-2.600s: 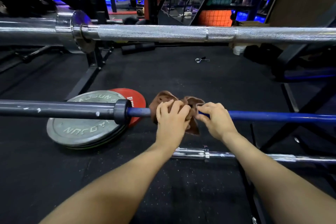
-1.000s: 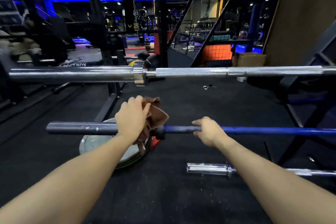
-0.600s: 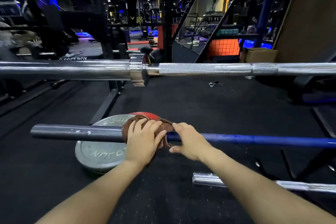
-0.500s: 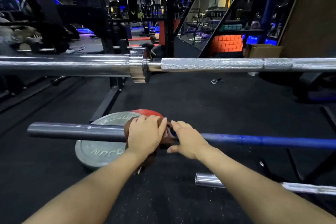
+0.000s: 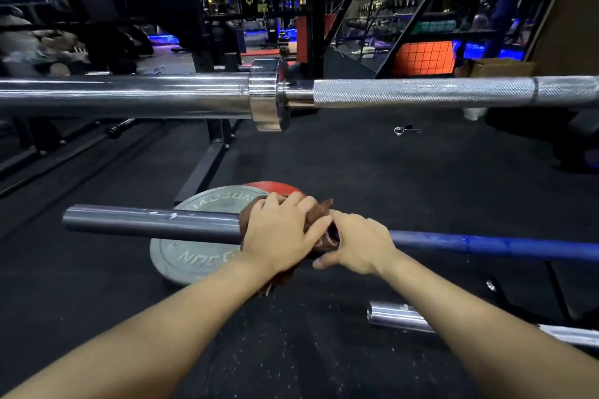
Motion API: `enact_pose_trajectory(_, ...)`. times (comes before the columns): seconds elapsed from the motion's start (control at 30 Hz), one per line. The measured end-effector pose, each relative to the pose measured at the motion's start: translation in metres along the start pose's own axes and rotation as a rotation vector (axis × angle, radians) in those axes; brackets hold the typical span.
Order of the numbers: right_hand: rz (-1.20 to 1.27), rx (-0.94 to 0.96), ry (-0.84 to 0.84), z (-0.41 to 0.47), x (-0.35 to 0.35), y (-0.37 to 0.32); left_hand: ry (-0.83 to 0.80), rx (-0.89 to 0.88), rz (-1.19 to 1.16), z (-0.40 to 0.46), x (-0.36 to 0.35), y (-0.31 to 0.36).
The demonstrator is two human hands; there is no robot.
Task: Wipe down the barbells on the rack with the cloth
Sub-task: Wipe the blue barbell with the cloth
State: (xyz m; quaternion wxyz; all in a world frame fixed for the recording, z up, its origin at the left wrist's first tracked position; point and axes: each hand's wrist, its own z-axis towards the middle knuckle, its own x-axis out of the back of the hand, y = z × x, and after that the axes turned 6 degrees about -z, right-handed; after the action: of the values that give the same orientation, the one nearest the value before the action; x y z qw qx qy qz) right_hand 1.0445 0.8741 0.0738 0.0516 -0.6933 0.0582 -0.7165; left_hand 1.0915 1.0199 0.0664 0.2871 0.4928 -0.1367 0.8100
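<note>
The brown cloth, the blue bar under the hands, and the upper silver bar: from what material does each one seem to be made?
The brown cloth looks like soft fabric: it bunches and folds under the left hand. The blue barbell appears to be metal with a blue coating, slightly scuffed; its sleeve is dull grey. The silver barbell looks like polished steel or chrome, with bright reflections and crosshatched knurling.

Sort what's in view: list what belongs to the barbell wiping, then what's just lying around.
Part of the job:
brown cloth, gripped on the bar by the left hand
blue barbell, held by the right hand
chrome barbell, above
lower chrome bar

Lying about:
grey weight plate
red plate
spring collar
cardboard box
</note>
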Motion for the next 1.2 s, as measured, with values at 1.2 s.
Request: enact_pose_trajectory(1.2, 0.181, -0.056, -0.035, -0.004, 0.008, -0.003, 0.156, -0.128, 0.092, -0.012, -0.005, -0.049)
